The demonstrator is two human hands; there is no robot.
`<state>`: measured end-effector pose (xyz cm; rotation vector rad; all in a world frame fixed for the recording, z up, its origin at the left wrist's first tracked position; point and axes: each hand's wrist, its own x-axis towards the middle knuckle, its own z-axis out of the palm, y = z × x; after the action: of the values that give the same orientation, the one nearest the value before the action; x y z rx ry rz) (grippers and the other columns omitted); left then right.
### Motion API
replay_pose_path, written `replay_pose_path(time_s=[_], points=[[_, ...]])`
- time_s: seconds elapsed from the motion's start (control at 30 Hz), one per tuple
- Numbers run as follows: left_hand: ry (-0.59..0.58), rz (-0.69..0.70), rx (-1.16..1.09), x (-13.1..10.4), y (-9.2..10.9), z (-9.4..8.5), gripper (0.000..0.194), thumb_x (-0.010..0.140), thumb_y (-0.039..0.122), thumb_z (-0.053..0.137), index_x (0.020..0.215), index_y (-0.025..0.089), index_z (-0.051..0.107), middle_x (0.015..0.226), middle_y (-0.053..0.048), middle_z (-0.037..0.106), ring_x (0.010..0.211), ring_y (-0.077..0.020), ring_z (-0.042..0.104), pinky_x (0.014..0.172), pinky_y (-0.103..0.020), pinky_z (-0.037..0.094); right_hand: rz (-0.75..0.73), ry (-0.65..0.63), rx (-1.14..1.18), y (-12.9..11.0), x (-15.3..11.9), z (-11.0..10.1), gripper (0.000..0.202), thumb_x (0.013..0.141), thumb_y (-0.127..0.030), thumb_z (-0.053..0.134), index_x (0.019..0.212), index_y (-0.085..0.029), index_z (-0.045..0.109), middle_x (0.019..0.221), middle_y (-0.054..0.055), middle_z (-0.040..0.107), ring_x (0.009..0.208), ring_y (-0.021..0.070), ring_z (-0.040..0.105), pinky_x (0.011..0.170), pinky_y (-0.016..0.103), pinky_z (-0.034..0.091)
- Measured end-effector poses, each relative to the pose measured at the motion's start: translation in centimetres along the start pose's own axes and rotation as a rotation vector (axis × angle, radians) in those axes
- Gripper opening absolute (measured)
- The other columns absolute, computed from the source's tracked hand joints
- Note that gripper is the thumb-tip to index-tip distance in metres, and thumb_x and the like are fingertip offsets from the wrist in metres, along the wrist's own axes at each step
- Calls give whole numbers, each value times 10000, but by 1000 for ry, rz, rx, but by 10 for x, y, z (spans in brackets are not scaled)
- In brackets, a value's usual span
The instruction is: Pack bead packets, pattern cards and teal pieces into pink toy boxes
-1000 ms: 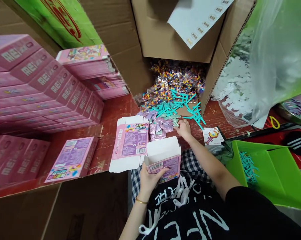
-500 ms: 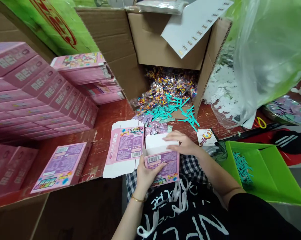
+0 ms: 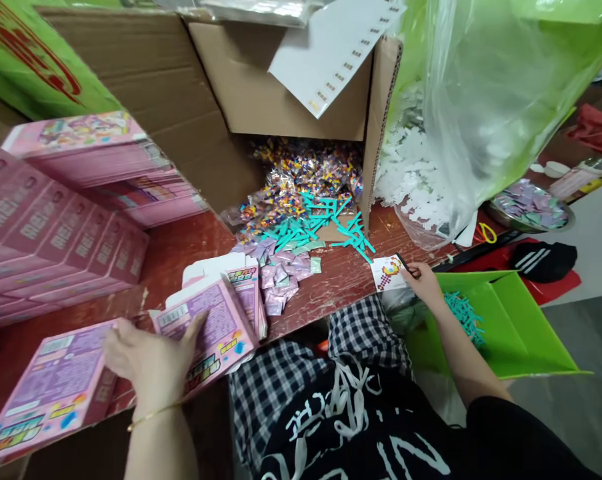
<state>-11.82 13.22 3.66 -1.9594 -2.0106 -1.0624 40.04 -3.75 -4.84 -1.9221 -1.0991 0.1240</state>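
Observation:
My left hand is at the table's front edge, its fingers apart. Its thumb lies over a closed pink and purple box, while the fingers reach toward a similar box further left. The nearer box rests tilted on flat unfolded cartons with white flaps. At the right, my right hand pinches the black-edged side of a white card printed with a wand-like bead picture. A clear plastic bag sits just below the card.
Small lilac sachets and teal sticks lie before an open cardboard box of bagged coloured beads. Pink boxes are stacked left. A green bin with teal sticks stands right, near white pieces in a bag.
The pink box went from my lap leftward onto the table, its flap now shut. My right hand left it and took hold of the card's edge. The view has shifted.

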Motion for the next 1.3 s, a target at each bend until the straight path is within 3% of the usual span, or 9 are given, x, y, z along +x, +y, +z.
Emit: replay_pose_path(time_s=[0.03,0.1,0.2,0.27,0.43,0.6,0.9,1.3], points=[[16,46,-23,-10,15,-2,1156,588,667,751,1430,25,287,1485,-311,334,1370,-516,287,1030,-767,237,-13,29,-22,-3,-5,2,415,796,-513,614,921,-121,665,860,121,648,754,217,594,722,389,523],[-37,215,-157,-36,52,-5,1010,719,545,722,1473,78,240,1511,-256,322,1404,-426,290,1115,-664,237,-40,105,-67,-5,-11,4,344,854,-436,553,967,-127,653,918,127,640,820,222,591,793,399,516],[-354,493,-338,-84,103,3,723,836,407,645,1446,178,334,1500,-178,391,1411,-353,327,1152,-581,254,-30,241,-247,7,-14,-4,344,866,-251,466,1147,-100,595,1101,177,608,1050,265,548,963,453,440],[-510,617,-365,-114,120,18,640,872,377,602,1438,211,353,1518,-155,381,1429,-340,301,1152,-591,245,44,268,-437,24,-16,-13,506,787,-139,459,1286,-77,514,1247,213,531,1194,305,462,1014,492,382],[-651,679,-362,-152,111,53,607,906,364,548,1454,215,334,1543,-146,349,1456,-321,246,1145,-596,251,195,160,-762,57,-22,-29,744,702,-103,490,1437,-126,376,1443,227,329,1297,378,338,960,531,394],[-661,668,-341,-155,104,57,630,910,366,535,1477,219,303,1552,-142,333,1457,-315,245,1149,-592,239,115,78,-823,51,-23,-22,779,714,-131,518,1471,-155,335,1524,211,225,1325,379,296,990,515,366],[-634,661,-317,-158,107,59,619,917,364,524,1474,212,300,1547,-149,342,1449,-319,265,1144,-589,245,96,0,-895,36,-27,-13,664,802,-119,481,1457,-131,374,1569,206,187,1313,363,318,968,480,366],[-631,650,-337,-158,103,59,595,915,317,523,1465,215,320,1548,-135,345,1453,-303,262,1149,-573,255,98,-18,-833,33,-23,-9,660,776,-93,423,1433,-45,380,1481,261,357,1246,374,412,936,508,391]])
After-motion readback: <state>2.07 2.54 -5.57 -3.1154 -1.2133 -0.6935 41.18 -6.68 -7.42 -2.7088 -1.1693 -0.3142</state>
